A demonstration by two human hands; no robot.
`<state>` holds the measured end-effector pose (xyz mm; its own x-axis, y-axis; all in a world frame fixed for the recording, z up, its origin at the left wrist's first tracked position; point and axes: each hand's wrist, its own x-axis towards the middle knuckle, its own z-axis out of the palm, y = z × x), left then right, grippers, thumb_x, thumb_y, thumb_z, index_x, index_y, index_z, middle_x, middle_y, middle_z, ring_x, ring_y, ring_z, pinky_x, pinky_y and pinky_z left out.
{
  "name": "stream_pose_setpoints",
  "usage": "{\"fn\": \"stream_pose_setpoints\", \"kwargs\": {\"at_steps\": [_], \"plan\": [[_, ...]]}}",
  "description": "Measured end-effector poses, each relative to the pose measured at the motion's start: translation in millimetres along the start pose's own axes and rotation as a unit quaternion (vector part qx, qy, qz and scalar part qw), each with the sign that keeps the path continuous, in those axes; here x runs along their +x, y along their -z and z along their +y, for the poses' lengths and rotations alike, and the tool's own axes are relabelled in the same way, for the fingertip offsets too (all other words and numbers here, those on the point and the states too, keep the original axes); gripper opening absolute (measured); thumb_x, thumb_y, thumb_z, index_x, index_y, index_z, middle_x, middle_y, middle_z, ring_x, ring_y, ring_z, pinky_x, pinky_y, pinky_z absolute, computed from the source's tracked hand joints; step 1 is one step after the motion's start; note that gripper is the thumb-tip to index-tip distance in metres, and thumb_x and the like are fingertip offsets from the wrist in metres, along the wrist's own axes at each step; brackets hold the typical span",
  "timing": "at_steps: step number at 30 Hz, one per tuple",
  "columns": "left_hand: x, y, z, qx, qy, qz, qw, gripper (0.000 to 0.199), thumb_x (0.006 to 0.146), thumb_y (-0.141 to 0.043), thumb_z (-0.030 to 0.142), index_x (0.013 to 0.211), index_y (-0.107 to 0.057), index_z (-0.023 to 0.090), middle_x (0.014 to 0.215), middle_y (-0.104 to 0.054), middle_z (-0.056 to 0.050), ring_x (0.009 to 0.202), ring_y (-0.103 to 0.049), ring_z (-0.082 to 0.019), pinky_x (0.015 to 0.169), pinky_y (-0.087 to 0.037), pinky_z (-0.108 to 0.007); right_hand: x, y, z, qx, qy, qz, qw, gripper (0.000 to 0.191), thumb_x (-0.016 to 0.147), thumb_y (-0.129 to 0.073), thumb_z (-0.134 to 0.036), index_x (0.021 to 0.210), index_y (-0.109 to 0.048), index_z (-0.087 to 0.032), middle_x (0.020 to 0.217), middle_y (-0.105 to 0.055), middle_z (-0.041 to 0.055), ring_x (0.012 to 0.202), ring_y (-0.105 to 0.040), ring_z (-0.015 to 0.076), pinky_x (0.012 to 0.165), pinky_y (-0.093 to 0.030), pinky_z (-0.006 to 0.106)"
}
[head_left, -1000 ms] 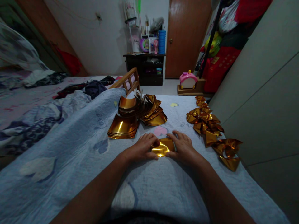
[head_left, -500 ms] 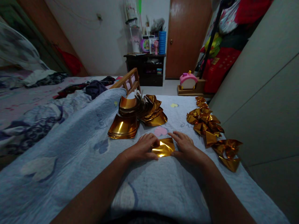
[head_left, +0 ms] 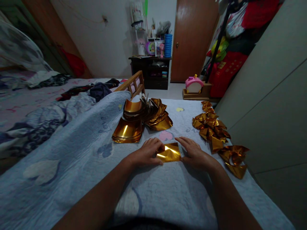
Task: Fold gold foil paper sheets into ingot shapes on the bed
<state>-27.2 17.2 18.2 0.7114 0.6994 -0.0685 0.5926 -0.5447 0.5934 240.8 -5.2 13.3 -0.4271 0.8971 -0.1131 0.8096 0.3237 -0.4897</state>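
Observation:
A folded rectangle of shiny gold paper (head_left: 169, 152) lies flat on the blue bedspread in front of me. My left hand (head_left: 149, 152) rests on its left end, thumb at the lower edge and fingers curled over the top left corner. At the right end is my right hand (head_left: 193, 152), its fingers spread and its thumb by the lower right corner. Beyond my left hand lie fanned gold sheets (head_left: 127, 129) and a further heap of them (head_left: 159, 116). Folded gold pieces (head_left: 209, 127) are piled to the right.
The bedspread (head_left: 165, 195) has raised folds on the left. Behind the sheets stands a wooden rail (head_left: 130, 83). A pale cabinet (head_left: 271, 105) borders the right side. A pink toy (head_left: 194, 84) and a dark shelf (head_left: 150, 73) are farther back.
My right hand has moved slightly right, and its thumb has slid off the paper's right edge. My left hand stays on the paper. The camera view has shifted a little.

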Motion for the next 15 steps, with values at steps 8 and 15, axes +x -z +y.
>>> {"fn": "stream_pose_setpoints", "kwargs": {"at_steps": [8, 15], "plan": [[0, 1.9, 5, 0.005, 0.007, 0.001, 1.0, 0.049, 0.071, -0.083, 0.037, 0.11, -0.057, 0.023, 0.112, -0.053, -0.004, 0.107, -0.046, -0.026, 0.094, -0.04, -0.038, 4, -3, -20, 0.06, 0.092, 0.19, 0.976, 0.051, 0.072, -0.055, -0.013, 0.122, -0.06, -0.018, 0.133, -0.054, 0.0133, 0.128, -0.046, 0.0288, 0.112, -0.036, 0.047], [-1, 0.6, 4, 0.002, 0.01, 0.005, 1.0, 0.05, 0.069, -0.083, 0.034, 0.11, -0.057, 0.022, 0.112, -0.053, -0.005, 0.107, -0.047, -0.026, 0.094, -0.041, -0.039, 8, -22, -37, 0.032, 0.12, 0.096, 0.988, 0.023, 0.076, -0.064, -0.014, 0.098, -0.066, -0.02, 0.112, -0.062, 0.0077, 0.106, -0.052, 0.0242, 0.094, -0.041, 0.039]]}}
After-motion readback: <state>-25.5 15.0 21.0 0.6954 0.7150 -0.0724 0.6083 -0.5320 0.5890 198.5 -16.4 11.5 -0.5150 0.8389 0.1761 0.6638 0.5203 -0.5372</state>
